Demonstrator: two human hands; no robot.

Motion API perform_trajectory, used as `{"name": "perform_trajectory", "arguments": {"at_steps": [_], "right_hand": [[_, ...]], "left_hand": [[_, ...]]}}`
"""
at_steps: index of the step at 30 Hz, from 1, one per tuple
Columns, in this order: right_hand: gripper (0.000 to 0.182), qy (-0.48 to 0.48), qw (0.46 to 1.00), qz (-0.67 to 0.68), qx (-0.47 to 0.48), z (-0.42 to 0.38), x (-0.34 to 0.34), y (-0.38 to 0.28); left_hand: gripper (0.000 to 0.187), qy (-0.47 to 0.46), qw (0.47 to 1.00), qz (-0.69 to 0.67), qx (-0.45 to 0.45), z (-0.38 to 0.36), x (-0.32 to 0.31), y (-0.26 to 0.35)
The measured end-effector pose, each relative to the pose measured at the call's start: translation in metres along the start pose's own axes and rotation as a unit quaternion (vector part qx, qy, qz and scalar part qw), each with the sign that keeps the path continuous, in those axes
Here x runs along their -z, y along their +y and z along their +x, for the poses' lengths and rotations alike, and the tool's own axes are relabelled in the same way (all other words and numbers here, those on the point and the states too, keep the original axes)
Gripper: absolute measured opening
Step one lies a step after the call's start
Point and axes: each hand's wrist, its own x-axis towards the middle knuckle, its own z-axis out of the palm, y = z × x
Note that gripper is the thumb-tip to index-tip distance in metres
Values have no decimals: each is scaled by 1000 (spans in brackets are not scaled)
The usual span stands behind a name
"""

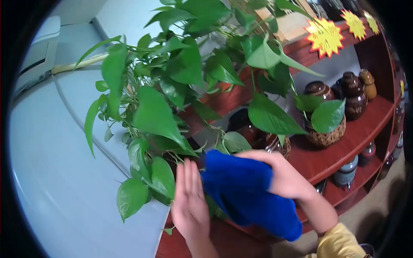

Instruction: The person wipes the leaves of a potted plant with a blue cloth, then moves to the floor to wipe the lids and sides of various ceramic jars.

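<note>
Reddish-brown wooden shelves [374, 116] rise beyond your hands and curve away to the right of them, while a smooth pale surface [60, 172] slopes off to the left of your left hand. Far up that surface, well apart from both hands, sits a whitish machine [36, 60]. Your right hand [289, 176] grips a deep blue cloth [245, 185], with the fingers largely hidden by its folds; the cloth bulges to the left of that hand and droops below it, filling most of the space between your two hands. Your left hand [190, 210] is empty, its fingers held straight and together, pointing up toward the leaves. Just beyond and above those fingertips spreads a leafy green plant [157, 114], its stems trailing over the shelves as well. One broad leaf [162, 176] hangs just beside your left fingers; whether they touch it, you cannot tell from this angle. A yellow sleeve [340, 243] covers your right forearm below the wrist. Farther beyond your right hand stand a dark brown jar [355, 96] and, next to it, a smaller amber jar [368, 86]. Above these, a yellow starburst tag [325, 38] with a red edge is fixed to the wood.
</note>
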Motion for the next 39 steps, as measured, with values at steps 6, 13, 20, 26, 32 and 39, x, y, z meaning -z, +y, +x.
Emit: {"name": "perform_trajectory", "arguments": {"at_steps": [6, 13, 20, 26, 32, 39], "right_hand": [[52, 96, 945, 302, -77, -70, -5, -31], [41, 188, 887, 363, -212, -121, -47, -19], [66, 16, 951, 195, -241, -124, -74, -13], [79, -95, 976, 66, -182, -127, -149, -9], [109, 35, 986, 36, -156, -140, -201, -15], [100, 2, 985, -146, 96, -102, -215, -26]], "left_hand": [[55, -71, 940, 314, -114, -93, -34, 5], [65, -91, 959, 256, 78, -118, -7, -1], [78, -60, 972, 146, 176, -152, 25, 15], [56, 61, 968, 233, 64, -167, 60, 49], [39, 146, 929, 337, -47, -168, 82, 65], [35, 36, 965, 206, -155, -114, 70, 112]]}}
